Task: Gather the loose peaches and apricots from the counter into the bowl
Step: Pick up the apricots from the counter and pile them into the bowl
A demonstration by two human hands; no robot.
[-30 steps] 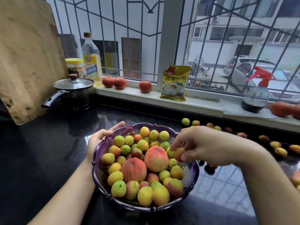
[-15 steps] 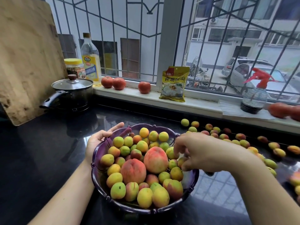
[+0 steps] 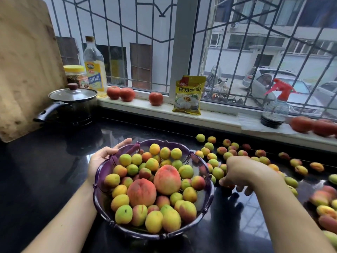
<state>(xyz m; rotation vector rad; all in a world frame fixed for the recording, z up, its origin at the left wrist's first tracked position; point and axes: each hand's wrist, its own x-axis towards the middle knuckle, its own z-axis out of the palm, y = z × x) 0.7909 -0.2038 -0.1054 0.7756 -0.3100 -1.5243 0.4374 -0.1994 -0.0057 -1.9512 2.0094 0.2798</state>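
Note:
A purple scalloped bowl (image 3: 107,167) stands on the black counter (image 3: 45,170), heaped with small yellow-green and orange apricots and two big peaches (image 3: 166,179). My left hand (image 3: 104,157) cups the bowl's left rim, fingers along the far edge. My right hand (image 3: 240,170) is just right of the bowl, fingers pointing down at the counter, tips on a small reddish apricot (image 3: 228,186); whether it grips it is hidden. Several loose apricots (image 3: 228,149) lie scattered behind and to the right of that hand. More peaches (image 3: 321,198) lie at the right edge.
A lidded pot (image 3: 73,105) and a leaning wooden board (image 3: 23,66) stand at the back left. The windowsill holds a bottle (image 3: 94,66), a jar (image 3: 75,75), tomatoes (image 3: 120,93), a yellow packet (image 3: 188,95) and a spray bottle (image 3: 275,108).
My right hand has left the bowl's right rim and moved right and down onto the counter among the loose apricots. My left hand stays on the bowl's rim.

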